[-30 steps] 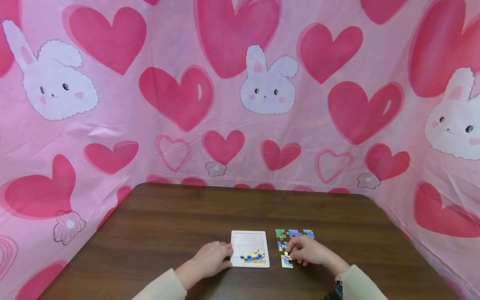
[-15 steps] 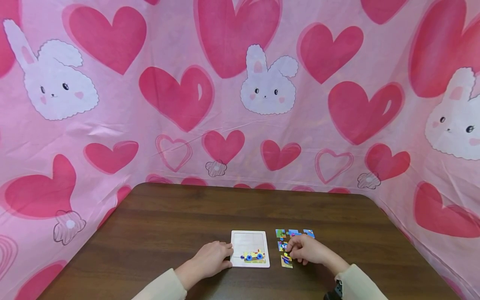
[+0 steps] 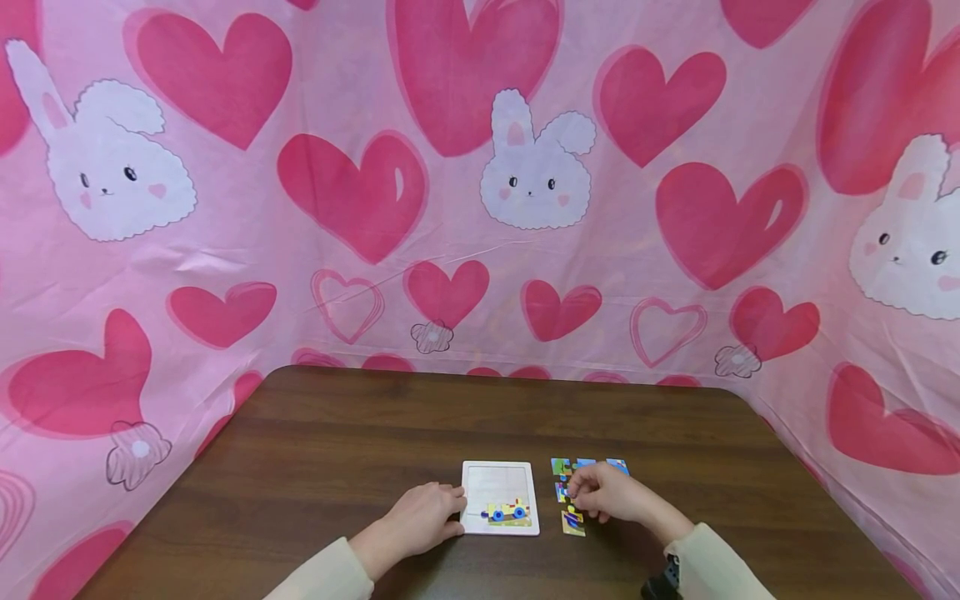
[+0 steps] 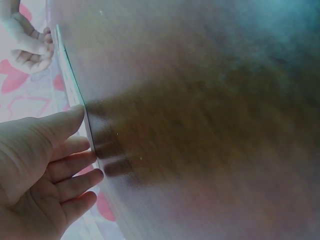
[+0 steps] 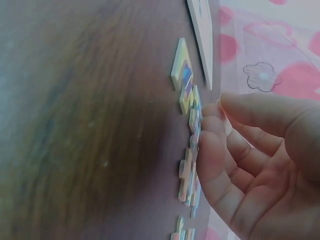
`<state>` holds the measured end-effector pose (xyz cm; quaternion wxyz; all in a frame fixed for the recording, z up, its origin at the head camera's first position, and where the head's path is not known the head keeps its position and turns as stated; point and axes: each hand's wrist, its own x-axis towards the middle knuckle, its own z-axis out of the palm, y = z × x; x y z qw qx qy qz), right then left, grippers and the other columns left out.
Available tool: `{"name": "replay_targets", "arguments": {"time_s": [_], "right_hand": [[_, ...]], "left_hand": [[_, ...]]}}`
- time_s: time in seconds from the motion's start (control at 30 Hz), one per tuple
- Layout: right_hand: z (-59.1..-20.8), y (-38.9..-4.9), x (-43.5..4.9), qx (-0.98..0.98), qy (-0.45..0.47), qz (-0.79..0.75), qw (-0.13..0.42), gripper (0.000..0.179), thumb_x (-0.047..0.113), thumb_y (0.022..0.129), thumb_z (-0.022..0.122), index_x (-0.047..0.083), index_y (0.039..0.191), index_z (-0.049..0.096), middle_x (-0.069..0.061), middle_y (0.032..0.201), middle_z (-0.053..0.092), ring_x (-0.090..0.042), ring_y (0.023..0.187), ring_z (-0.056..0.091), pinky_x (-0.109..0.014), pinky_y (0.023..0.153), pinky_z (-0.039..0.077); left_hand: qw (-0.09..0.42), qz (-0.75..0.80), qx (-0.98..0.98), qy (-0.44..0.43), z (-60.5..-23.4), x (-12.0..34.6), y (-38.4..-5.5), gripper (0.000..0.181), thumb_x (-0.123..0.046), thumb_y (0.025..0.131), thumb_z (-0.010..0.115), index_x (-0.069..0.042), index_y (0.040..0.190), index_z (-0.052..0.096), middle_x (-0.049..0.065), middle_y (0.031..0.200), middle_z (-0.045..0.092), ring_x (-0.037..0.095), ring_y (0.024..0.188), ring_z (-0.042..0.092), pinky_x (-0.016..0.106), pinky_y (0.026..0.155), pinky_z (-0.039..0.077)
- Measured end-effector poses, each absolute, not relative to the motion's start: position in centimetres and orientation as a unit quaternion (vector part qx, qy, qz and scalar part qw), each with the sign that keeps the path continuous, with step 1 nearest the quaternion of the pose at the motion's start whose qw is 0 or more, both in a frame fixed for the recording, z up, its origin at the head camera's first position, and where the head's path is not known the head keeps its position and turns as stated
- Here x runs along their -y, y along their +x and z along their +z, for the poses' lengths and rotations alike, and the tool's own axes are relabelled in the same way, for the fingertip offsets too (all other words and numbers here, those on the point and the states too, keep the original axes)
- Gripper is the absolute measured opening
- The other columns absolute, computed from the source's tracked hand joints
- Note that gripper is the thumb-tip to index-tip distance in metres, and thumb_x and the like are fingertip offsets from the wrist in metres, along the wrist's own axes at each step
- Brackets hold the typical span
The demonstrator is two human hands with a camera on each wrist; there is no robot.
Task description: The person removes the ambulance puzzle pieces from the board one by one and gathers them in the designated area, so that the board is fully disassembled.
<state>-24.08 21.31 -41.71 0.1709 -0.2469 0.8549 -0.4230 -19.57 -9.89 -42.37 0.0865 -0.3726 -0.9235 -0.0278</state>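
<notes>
A white puzzle board lies flat, with joined pieces forming a yellow vehicle in its lower right. My left hand touches the board's left edge; the left wrist view has its fingertips and thumb along that edge, fingers only slightly bent. Right of the board my right hand hovers low over loose puzzle pieces, fingers loosely curved. In the right wrist view its fingertips meet or nearly meet the jigsaw pieces, with no piece seen between thumb and fingers. A purple-and-yellow piece lies nearest me. The hand hides some pieces.
A green piece and blue pieces lie beyond the right hand. Everything sits on a dark brown wooden table. Behind and beside it hangs a pink cloth printed with hearts and rabbits.
My right hand has shifted slightly left and up over the pieces. Glare on the nearest piece has faded and it has turned slightly. The left hand and the board have not moved.
</notes>
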Motion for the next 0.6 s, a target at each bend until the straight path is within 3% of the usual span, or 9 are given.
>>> {"name": "replay_targets", "arguments": {"time_s": [0.6], "right_hand": [[-41.1,-24.6,-17.8,-0.843,-0.266,-0.438,0.164,0.007,0.000,0.082,0.062,-0.003,0.089,0.060,-0.002,0.069,0.056,-0.014,0.056,0.051,-0.027,0.046,0.046]], "left_hand": [[0.080,-0.033,0.924,-0.374,-42.5,9.9,-19.7,0.015,-0.026,0.079,0.071,-0.012,0.082,0.066,0.007,0.104,0.067,0.016,0.094,0.062,0.035,0.081,0.047]]}}
